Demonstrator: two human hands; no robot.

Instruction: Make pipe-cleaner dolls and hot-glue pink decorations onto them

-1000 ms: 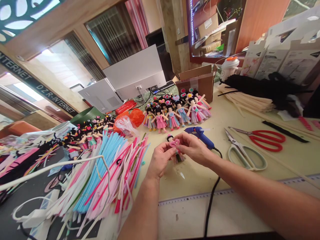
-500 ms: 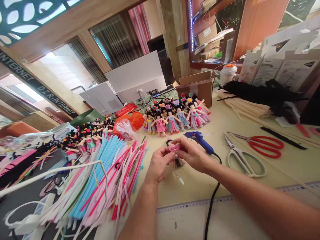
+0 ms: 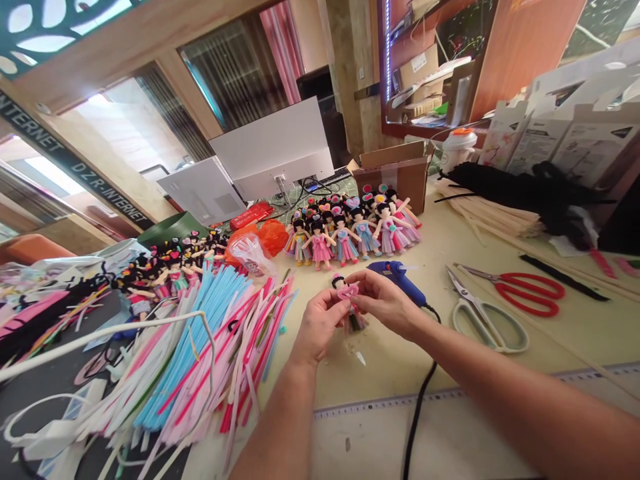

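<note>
doll [image 3: 349, 301] pinched between both hands' fingers | left hand [image 3: 320, 325] gripped its left side | right hand [image 3: 387, 303] its right | above desk [image 3: 480, 373]

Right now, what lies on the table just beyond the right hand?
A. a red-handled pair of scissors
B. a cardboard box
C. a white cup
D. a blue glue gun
D: the blue glue gun lies just beyond the right hand, its black cord trailing toward the camera.

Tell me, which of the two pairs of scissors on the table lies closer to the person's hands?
The pale grey-handled scissors. They lie just right of the blue glue gun, beside the right hand; the red-handled scissors lie farther right, beyond them.
</note>
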